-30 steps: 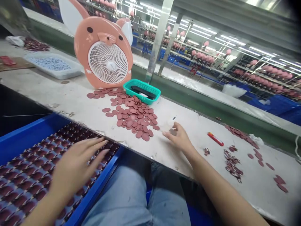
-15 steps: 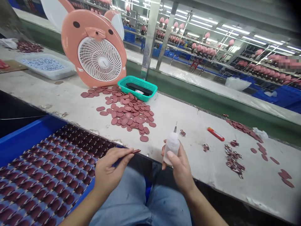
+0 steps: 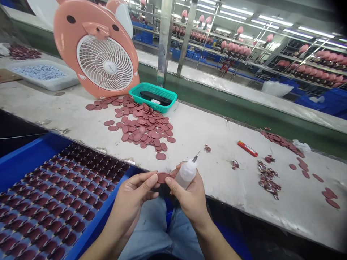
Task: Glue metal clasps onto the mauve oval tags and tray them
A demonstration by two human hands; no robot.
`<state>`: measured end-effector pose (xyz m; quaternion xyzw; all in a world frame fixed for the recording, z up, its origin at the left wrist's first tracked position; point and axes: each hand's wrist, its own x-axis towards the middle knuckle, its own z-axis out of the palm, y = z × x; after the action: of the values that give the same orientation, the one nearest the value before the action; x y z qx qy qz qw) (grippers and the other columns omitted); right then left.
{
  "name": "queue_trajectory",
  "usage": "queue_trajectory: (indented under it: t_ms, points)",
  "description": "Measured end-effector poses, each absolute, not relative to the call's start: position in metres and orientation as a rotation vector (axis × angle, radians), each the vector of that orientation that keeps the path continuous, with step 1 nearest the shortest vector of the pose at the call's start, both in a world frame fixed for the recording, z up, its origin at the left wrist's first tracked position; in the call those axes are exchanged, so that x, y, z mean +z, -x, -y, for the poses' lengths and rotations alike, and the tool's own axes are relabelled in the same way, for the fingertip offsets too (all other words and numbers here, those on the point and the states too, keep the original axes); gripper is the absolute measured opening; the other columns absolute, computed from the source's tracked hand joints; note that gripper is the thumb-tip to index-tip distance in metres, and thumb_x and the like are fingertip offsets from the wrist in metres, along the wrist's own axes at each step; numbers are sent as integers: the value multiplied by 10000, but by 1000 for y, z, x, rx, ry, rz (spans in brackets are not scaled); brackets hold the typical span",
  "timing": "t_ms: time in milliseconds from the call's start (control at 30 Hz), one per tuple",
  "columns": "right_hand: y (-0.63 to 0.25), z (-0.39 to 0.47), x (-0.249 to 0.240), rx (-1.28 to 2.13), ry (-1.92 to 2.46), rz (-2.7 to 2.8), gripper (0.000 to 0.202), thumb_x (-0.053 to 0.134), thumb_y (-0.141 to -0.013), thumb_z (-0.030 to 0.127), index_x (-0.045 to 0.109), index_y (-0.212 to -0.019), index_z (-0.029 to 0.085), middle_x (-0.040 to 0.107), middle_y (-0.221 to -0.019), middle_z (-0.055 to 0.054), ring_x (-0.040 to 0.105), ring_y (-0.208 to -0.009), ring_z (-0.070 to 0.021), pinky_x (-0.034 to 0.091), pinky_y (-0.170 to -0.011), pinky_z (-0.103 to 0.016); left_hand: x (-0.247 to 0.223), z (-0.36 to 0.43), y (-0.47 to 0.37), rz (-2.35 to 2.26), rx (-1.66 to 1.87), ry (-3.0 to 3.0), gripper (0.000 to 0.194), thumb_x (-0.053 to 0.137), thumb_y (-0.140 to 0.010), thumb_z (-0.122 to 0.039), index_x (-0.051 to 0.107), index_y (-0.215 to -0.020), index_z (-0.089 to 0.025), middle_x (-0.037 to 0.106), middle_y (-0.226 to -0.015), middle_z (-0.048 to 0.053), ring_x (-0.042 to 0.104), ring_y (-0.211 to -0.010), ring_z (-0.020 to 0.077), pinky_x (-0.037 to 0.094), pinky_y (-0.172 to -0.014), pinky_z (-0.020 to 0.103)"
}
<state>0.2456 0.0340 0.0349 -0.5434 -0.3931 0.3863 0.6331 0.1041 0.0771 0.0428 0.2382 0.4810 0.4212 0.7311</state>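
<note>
Between the fingertips of both hands is a reddish-brown oval disc (image 3: 163,177), its flat side turned toward me. My left hand (image 3: 138,191) pinches its left end. The thumb of my right hand (image 3: 191,195) presses on its right end, while the same hand grips a white squeeze bottle (image 3: 187,172) with a metal needle tip pointing up and right. A heap of similar discs (image 3: 146,126) is spread on the white table (image 3: 195,133) just beyond my hands. Whether the held disc is one piece or a stack, I cannot tell.
Below the table edge at left is a blue crate (image 3: 38,151) with rows of dark red pieces. A pink fan (image 3: 108,65) and a green basket (image 3: 153,95) stand behind the heap. To the right lie a red and yellow box cutter (image 3: 247,148) and small brown bits (image 3: 268,178).
My hands have come together. The disc, earlier edge-on in my left hand alone, now shows its face and is held by both. The bottle has tilted right and moved left.
</note>
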Motion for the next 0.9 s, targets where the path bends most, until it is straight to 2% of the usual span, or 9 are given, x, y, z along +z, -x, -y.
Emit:
queue_trajectory:
  t_ms: [100,267,433,500,567,667,733,800,900]
  points:
    - [-242,-33,33,829,1247,863,310,769,-776,314,517,-936,233,629,-797,35,612,-643,-119,548,-574,-253,40,-81,-103,-1061,857,-365,371,994,-476,-278,809,-769,-147,760,-695,19,682,-607,121,600,-496,168]
    - [-254,-53,32,839,1307,788,363,775,-783,380,510,-979,229,647,-785,32,655,-639,-145,545,-543,-264,37,-84,-98,-1101,874,-315,54,807,-765,-110,803,-808,-144,772,-756,39,676,-580,98,606,-493,172]
    - [-265,-68,34,822,1360,753,418,807,-761,392,552,-1042,217,706,-1041,-39,661,-794,-151,553,-614,-253,40,-77,-99,-1105,959,-322,63,750,-833,-111,790,-839,-159,793,-832,48,696,-640,105,601,-507,165]
    - [-261,-63,38,888,1338,760,430,805,-759,410,554,-1050,216,709,-981,-28,641,-716,-137,528,-543,-235,41,-74,-101,-1094,974,-341,48,790,-808,-137,788,-852,-156,799,-856,50,710,-671,111,605,-529,163]
    - [-257,-54,43,1015,1300,785,446,819,-739,416,555,-1034,211,705,-860,-4,598,-595,-115,480,-465,-216,42,-69,-102,-1068,955,-373,151,868,-737,-200,787,-855,-153,800,-852,49,725,-697,123,609,-545,165]
    - [-255,-45,50,1185,1248,809,438,825,-721,412,546,-992,210,665,-730,40,515,-484,-72,409,-417,-185,48,-63,-101,-1020,855,-381,351,970,-549,-305,785,-813,-168,788,-784,21,740,-693,144,606,-519,166]
    - [-257,-42,55,1261,1234,820,437,824,-720,403,538,-989,211,636,-680,59,468,-448,-54,369,-399,-172,53,-59,-98,-1005,766,-347,405,996,-449,-322,776,-754,-172,766,-727,-2,742,-664,149,589,-470,159]
    - [-261,-39,59,1318,1234,838,433,822,-725,382,540,-1006,210,638,-681,58,465,-452,-53,362,-397,-167,58,-56,-95,-1006,710,-327,413,1003,-413,-311,767,-722,-172,746,-689,-19,742,-649,148,580,-450,154]
    - [-266,-36,64,1379,1230,868,410,798,-762,355,544,-1050,212,653,-712,46,491,-496,-65,370,-406,-163,61,-52,-90,-1008,671,-328,388,998,-438,-306,762,-719,-181,744,-695,-28,750,-669,145,582,-462,148]
